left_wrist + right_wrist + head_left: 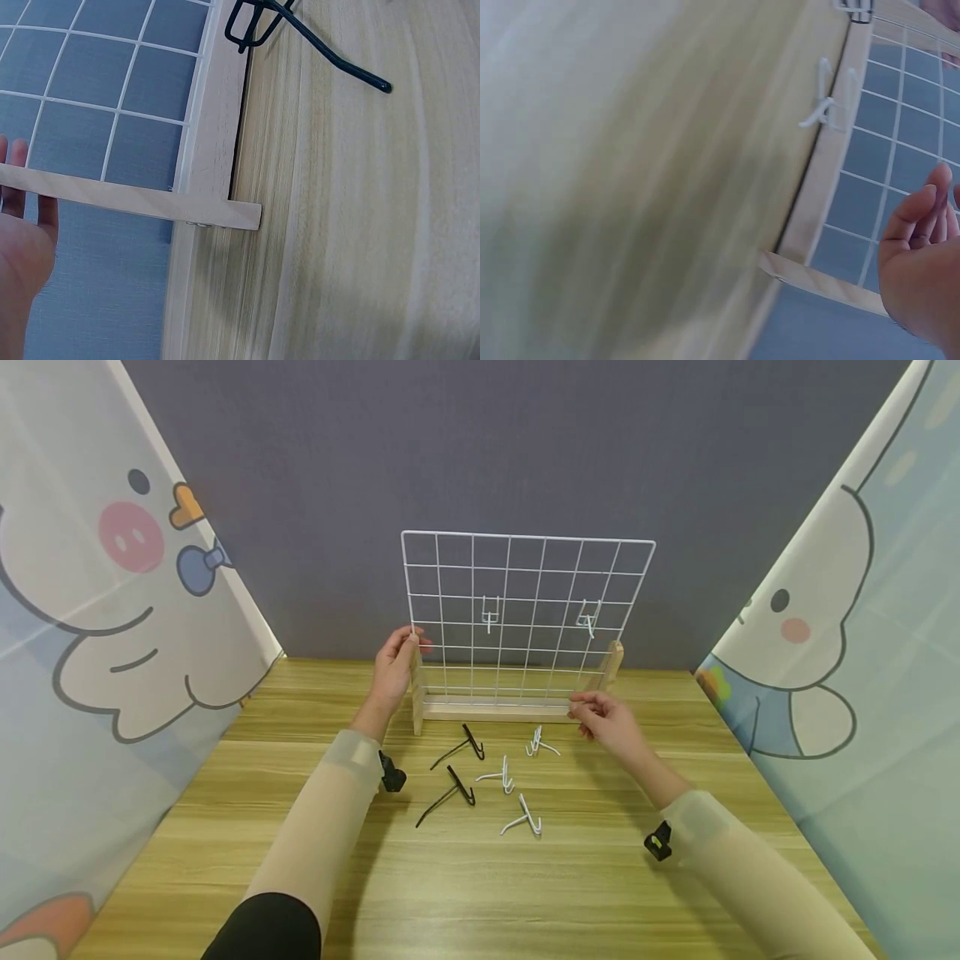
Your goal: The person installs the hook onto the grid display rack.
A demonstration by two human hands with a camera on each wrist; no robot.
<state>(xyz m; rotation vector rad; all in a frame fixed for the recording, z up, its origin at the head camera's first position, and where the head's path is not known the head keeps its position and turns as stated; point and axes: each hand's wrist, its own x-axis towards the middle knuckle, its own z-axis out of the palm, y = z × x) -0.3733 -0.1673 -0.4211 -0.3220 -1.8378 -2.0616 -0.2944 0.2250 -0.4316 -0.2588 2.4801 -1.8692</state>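
A white wire grid panel (pixel 517 578) stands upright in a wooden stand (pixel 495 712). My left hand (pixel 393 670) grips the stand's left upright, with fingers behind the wood in the left wrist view. In front of the panel's lower right is my right hand (pixel 606 720). Its thumb and fingertips (pixel 939 176) come close together; whether they pinch a wire is unclear. A white hook (pixel 490 612) hangs on the middle of the panel, another hook (pixel 588 617) to its right. On the table before the stand lie black hooks (pixel 455 790) and white hooks (pixel 528 815).
The wood-grain table (pixel 420 893) runs back to a grey partition (pixel 480 452). Cartoon-printed curtains hang at the left (pixel 82 727) and right (pixel 825 652). A black clip-like device sits at each wrist.
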